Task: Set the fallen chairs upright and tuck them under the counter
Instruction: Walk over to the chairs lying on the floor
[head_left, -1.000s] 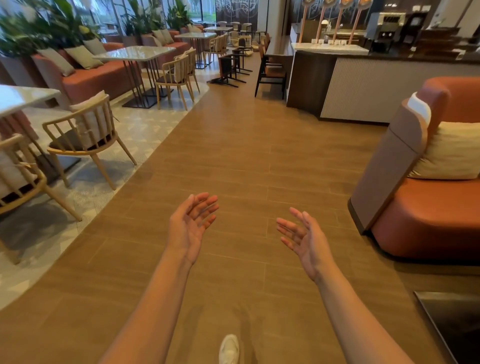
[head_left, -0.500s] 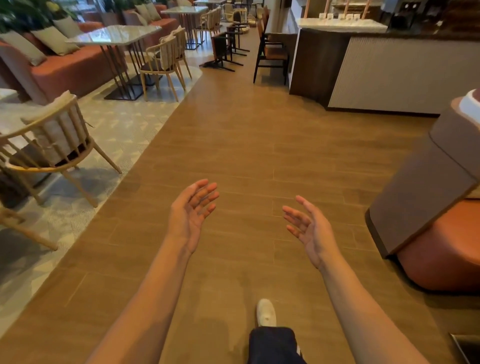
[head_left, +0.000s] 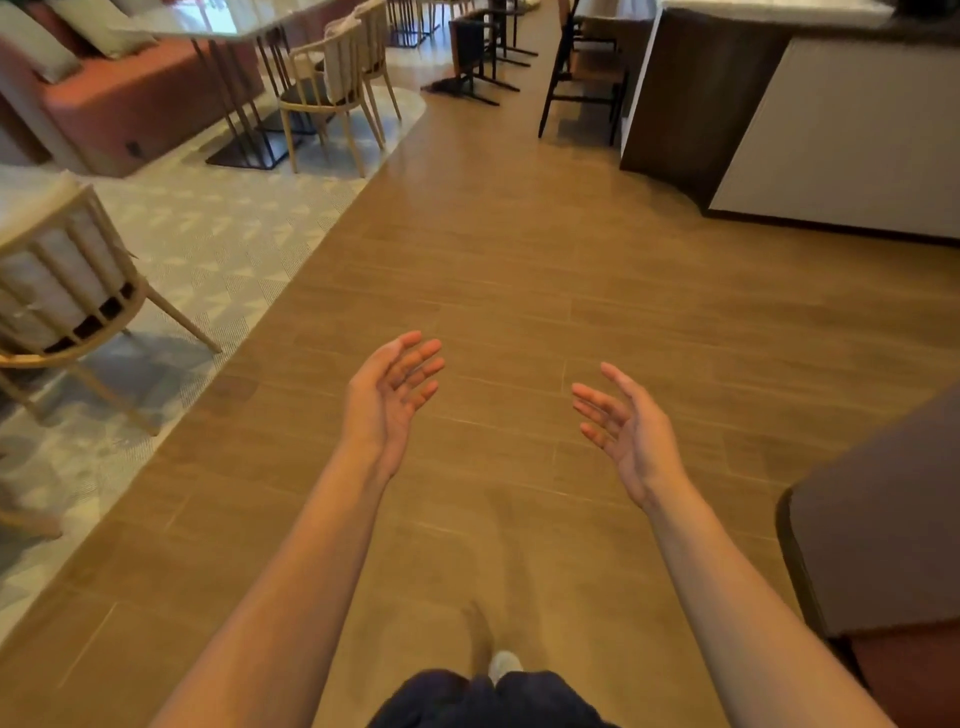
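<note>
Chair (head_left: 475, 57), dark, apparently toppled: far ahead on floor (head_left: 519, 270), near worktop (head_left: 691, 104). I judge it stiff, fairly heavy; grip backrest. Empty, fingers spread: left hand (head_left: 387, 395), right hand (head_left: 626, 431).

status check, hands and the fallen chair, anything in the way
Left hand and right hand open, holding nothing. Fallen dark chair on its side far ahead, out of reach. Pale chair off left, booth end off right, neither in the path.
</note>
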